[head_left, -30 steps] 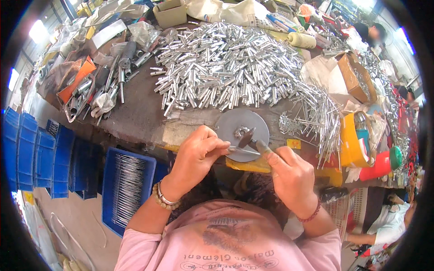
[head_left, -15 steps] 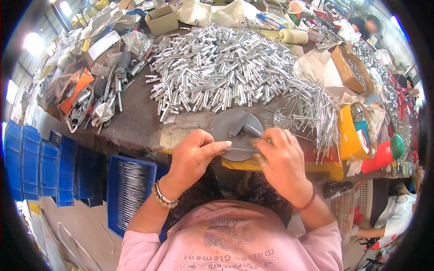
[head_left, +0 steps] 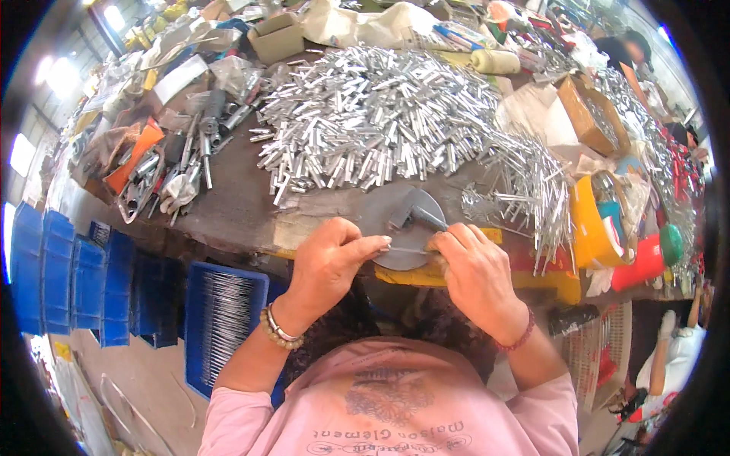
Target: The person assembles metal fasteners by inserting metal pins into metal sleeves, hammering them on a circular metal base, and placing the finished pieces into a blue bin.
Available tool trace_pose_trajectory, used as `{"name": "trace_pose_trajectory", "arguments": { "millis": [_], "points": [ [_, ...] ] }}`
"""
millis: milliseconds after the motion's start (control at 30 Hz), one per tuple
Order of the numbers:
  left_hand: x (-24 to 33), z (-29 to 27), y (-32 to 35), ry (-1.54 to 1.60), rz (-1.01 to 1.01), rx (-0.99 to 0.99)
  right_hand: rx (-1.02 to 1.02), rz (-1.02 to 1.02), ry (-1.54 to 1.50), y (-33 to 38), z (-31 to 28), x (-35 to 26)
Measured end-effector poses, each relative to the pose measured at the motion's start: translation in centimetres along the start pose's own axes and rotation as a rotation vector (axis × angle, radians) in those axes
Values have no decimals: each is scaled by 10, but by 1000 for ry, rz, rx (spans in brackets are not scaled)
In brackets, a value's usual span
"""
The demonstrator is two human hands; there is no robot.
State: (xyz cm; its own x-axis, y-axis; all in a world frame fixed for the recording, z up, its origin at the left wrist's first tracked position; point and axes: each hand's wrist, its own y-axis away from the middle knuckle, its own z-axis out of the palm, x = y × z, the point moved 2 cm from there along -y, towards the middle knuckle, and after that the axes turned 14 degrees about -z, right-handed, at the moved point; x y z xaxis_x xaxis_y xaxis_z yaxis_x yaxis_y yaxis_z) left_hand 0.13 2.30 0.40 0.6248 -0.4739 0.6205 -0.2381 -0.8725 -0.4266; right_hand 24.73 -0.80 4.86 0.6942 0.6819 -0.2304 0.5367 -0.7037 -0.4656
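A thin metal rod (head_left: 409, 250) spans the gap between my two hands, held level just in front of a round grey disc fixture (head_left: 414, 199). My left hand (head_left: 328, 254) pinches the rod's left end between thumb and forefinger. At the other end, my right hand (head_left: 471, 262) is closed on the rod with its fingertips. A dark clamp-like block with a short bar (head_left: 417, 216) sits on top of the disc. Beyond it lies a large heap of short silver metal tubes (head_left: 380, 114), and thinner rods (head_left: 536, 197) are piled to the right.
A blue crate (head_left: 192, 334) of stacked metal rods stands at lower left, beside stacked blue bins (head_left: 57, 273). Tools and an orange piece (head_left: 137, 156) lie on the bench's left. A yellow container (head_left: 591, 224) and a red bottle with green cap (head_left: 639, 262) stand right.
My right hand's fingers have shifted and settled on the rod's right end, where they were blurred before. The left hand keeps its pinch almost in place.
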Motion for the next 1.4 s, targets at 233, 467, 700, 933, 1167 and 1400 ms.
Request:
{"name": "trace_pose_trajectory", "arguments": {
  "millis": [233, 467, 700, 933, 1167, 1400],
  "points": [
    [-5, 15, 4, 65, 103, -47, -63, -20, 90, 17, 6, 5],
    [-1, 7, 10, 37, 70, 12, -109, -134, 108, 6, -1, 2],
    [-6, 7, 8, 46, 83, 21, 113, -8, 243, 5, 10, 7],
    [1, 10, 11, 37, 86, 35, -30, 97, 86, 17, 12, 24],
    [-9, 12, 3, 209, -8, -71, 53, 152, -11, 27, -19, 4],
    [-6, -1, -3, 191, -79, -86, 56, 16, -99, 4, -16, -12]
  ]
}}
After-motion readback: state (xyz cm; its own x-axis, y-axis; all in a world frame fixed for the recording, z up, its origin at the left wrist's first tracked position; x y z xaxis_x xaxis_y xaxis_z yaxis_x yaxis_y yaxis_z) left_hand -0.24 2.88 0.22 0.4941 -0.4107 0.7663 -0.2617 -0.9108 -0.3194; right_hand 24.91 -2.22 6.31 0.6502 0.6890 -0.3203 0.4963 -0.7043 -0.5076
